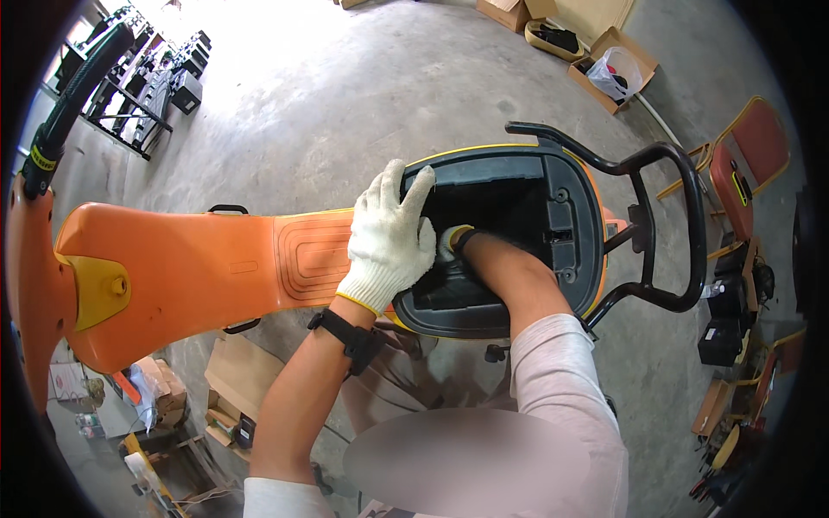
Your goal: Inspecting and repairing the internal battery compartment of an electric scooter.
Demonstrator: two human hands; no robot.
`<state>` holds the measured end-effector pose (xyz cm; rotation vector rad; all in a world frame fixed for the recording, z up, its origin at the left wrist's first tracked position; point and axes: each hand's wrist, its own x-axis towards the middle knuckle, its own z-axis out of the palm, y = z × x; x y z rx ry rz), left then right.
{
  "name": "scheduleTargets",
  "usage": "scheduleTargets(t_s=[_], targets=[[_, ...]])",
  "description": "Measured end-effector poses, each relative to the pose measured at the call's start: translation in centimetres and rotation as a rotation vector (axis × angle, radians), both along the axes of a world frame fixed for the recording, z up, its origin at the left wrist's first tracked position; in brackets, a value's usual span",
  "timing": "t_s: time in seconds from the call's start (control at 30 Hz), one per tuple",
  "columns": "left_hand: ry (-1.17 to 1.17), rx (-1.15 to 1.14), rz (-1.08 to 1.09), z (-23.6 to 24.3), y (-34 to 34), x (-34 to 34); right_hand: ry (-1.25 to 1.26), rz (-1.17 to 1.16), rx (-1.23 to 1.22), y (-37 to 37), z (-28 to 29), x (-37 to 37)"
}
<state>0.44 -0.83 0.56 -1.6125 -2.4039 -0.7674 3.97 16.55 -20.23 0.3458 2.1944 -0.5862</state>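
An orange scooter [173, 259] stands crosswise before me, its handlebar end at the left. Its seat area lies uncovered, showing a black storage compartment [589, 246] with a dark, deep interior. My left hand [390, 229], in a white knit glove, rests on the compartment's front edge beside the footboard [315, 259]. Its fingers are stretched out and slightly apart, with nothing held. My right hand [448, 242], also gloved, reaches down inside the compartment; only part of the glove shows. The fingers, and anything they touch, are hidden in there.
A black tubular rack [695, 224] juts from the scooter's rear. Cardboard boxes [617, 69] sit on the concrete floor at the far right. A red chair [751, 147] and several dark boxes [724, 341] stand right. An open carton [246, 380] lies nearer, below the scooter.
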Motion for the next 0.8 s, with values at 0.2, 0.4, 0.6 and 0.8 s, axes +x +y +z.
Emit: scheduleTargets(t_s=[0.2,0.4,0.6,0.8], targets=[[-0.002,0.003,0.005,-0.1,-0.1,0.1,-0.024,0.125,0.052,-0.2,-0.7,-0.4],[0.002,0.084,-0.013,0.0,0.1,0.0,0.307,-0.092,0.068,-0.2,-5.1,1.7],[0.009,0.037,0.010,0.3,-0.2,-0.1,0.230,0.057,0.098,0.4,-6.1,-0.2],[-0.008,-0.014,0.023,0.1,-0.2,0.1,0.190,0.097,0.100,-0.3,-5.3,-0.8]])
